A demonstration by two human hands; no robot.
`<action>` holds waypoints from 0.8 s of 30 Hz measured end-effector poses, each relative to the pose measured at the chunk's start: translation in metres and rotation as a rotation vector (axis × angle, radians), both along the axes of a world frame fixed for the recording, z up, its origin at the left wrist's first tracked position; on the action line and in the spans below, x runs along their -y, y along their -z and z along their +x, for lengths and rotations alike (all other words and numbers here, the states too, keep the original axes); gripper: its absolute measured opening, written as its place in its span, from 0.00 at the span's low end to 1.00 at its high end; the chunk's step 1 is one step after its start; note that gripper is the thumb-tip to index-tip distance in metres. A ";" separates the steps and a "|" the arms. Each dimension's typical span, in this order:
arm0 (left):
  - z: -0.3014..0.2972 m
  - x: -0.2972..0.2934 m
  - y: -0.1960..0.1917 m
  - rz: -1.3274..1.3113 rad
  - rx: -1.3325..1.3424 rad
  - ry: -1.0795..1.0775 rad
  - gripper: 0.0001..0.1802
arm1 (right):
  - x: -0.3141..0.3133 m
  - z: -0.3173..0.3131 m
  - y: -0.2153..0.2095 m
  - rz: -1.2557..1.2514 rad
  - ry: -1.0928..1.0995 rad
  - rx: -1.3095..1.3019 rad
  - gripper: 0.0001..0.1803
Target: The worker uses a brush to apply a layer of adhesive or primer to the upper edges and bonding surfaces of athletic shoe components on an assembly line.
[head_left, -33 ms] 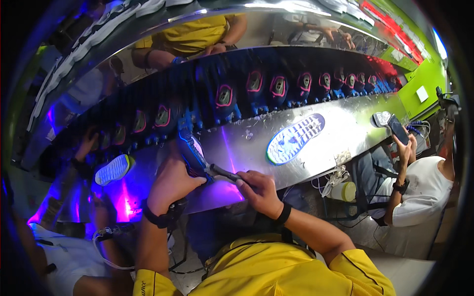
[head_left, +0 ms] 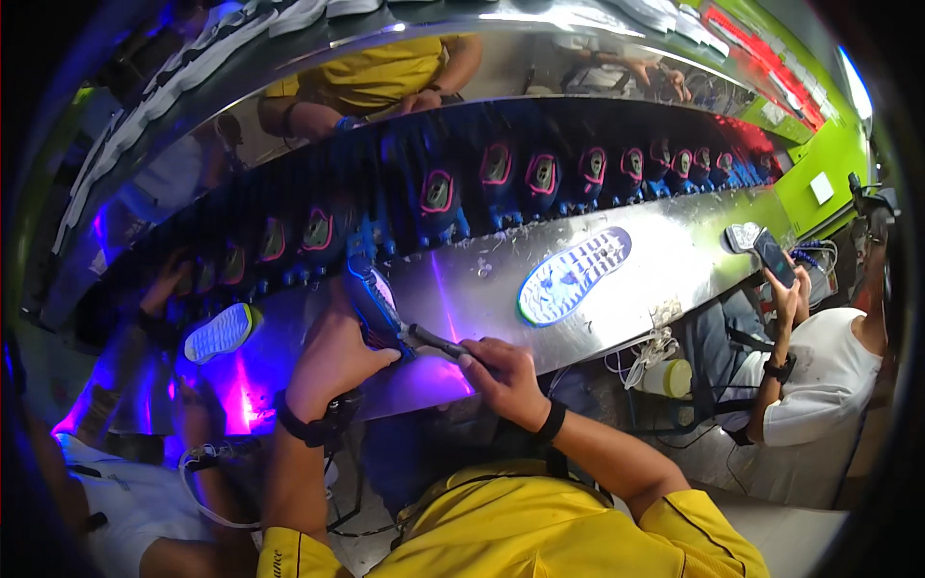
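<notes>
My left hand (head_left: 332, 361) grips a dark blue shoe upper (head_left: 375, 299) with a pale pink inside, tilted over the near edge of the metal bench. In my right hand (head_left: 509, 380) is a slim dark-handled tool (head_left: 438, 340), perhaps a brush. Its pale working end meets the side of the shoe near my left thumb, too small to make out fully. Right of the shoe, a white patterned shoe sole (head_left: 575, 276) lies on the bench. Another pale sole (head_left: 223, 333) with a yellow-green edge lies to the left under purple light.
Behind the metal bench (head_left: 665, 246) runs a long row of dark shoes (head_left: 438, 193) with pink-rimmed openings. At right a seated person holds a phone (head_left: 774, 258) beside a small pale sole (head_left: 742, 237). Another person's arm reaches in at left. Cables and a pale tub (head_left: 668, 377) sit below the bench.
</notes>
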State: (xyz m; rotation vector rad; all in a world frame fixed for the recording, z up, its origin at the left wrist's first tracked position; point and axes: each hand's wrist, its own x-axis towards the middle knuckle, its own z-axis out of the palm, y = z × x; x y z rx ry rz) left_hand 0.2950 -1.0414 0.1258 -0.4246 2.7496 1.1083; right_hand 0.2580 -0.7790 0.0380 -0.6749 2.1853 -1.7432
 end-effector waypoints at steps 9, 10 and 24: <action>0.027 0.008 0.019 0.148 -0.154 -0.133 0.61 | -0.017 0.001 -0.017 -0.024 -0.042 0.419 0.16; 0.033 0.007 0.029 0.281 -0.157 -0.159 0.60 | -0.020 0.001 -0.025 -0.063 -0.047 0.464 0.16; 0.083 -0.046 -0.003 1.155 -0.107 -0.434 0.55 | -0.054 0.020 -0.075 0.074 -0.148 0.034 0.12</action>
